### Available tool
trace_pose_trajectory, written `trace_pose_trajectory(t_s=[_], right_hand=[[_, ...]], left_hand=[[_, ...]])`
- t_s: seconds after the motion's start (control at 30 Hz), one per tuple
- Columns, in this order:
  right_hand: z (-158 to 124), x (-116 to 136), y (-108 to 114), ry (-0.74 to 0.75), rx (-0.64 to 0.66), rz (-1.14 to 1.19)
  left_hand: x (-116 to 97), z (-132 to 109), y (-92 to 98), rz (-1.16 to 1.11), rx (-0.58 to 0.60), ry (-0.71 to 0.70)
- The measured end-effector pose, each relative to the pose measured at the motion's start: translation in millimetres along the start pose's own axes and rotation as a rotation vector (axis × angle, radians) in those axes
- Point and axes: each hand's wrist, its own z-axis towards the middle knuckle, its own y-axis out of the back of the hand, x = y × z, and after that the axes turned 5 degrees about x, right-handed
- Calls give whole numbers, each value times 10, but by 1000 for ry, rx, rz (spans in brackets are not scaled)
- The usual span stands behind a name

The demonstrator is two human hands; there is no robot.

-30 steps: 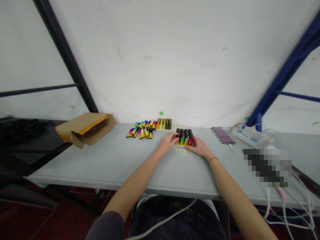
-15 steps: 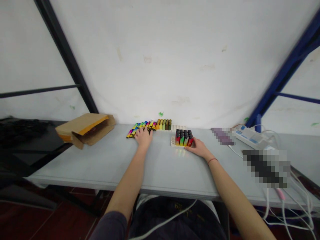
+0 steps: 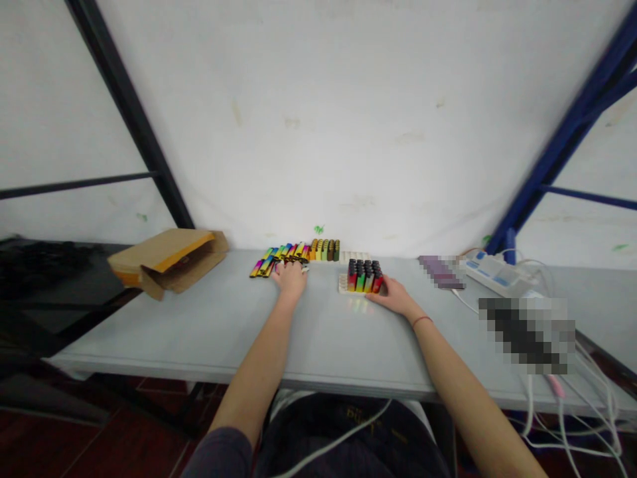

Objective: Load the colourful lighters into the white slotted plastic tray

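Several loose lighters [image 3: 269, 260] in yellow, blue and pink lie in a pile near the wall. My left hand [image 3: 291, 280] is at the pile's near right edge, fingers curled round a lighter [image 3: 305, 269] whose end sticks out on the right; the rest is hidden. To its right, a white tray [image 3: 343, 284] holds upright rows of red, green and grey lighters [image 3: 365, 276] with black tops. My right hand [image 3: 393, 295] grips that tray's right end, thumb along the front and fingers behind the red lighters.
Behind, yellow, green and brown upright lighters [image 3: 325, 250] stand beside another white tray [image 3: 356, 256]. An open cardboard box [image 3: 166, 259] lies at left. On the right are a purple blurred-out item [image 3: 442, 272], a dark one [image 3: 522, 334], a power strip [image 3: 497, 275] and cables.
My left hand has drawn slightly right and toward me, its fingers curling, and a light-coloured end now shows beside them. My right hand stays on the tray.
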Motion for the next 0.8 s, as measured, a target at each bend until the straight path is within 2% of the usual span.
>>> trace_pose_trajectory(t_s=[0.17, 0.27, 0.33, 0.43, 0.5, 0.6, 0.67, 0.8], right_hand=[[-6, -1, -10, -5, -12, -5], [-6, 1, -7, 8, -11, -8], [-4, 2, -4, 13, -11, -11], [-1, 3, -2, 16, -9, -15], [-1, 3, -2, 14, -8, -18], [-1, -1, -5, 10, -1, -15], [1, -7, -9, 13, 2, -2], [7, -21, -18, 19, 9, 20]], left_hand=[[-62, -35, -5, 45, 48, -26], [-89, -20, 13, -49, 69, -76], [-134, -7, 1, -217, 78, -162], [-258, -15, -80, -585, 133, -257], [-360, -47, -162, -837, 243, -224], [-489, -114, -278, -1113, 395, -100], [-544, -156, -325, -1255, 405, -63], [-600, -218, -348, -1477, 368, -97]])
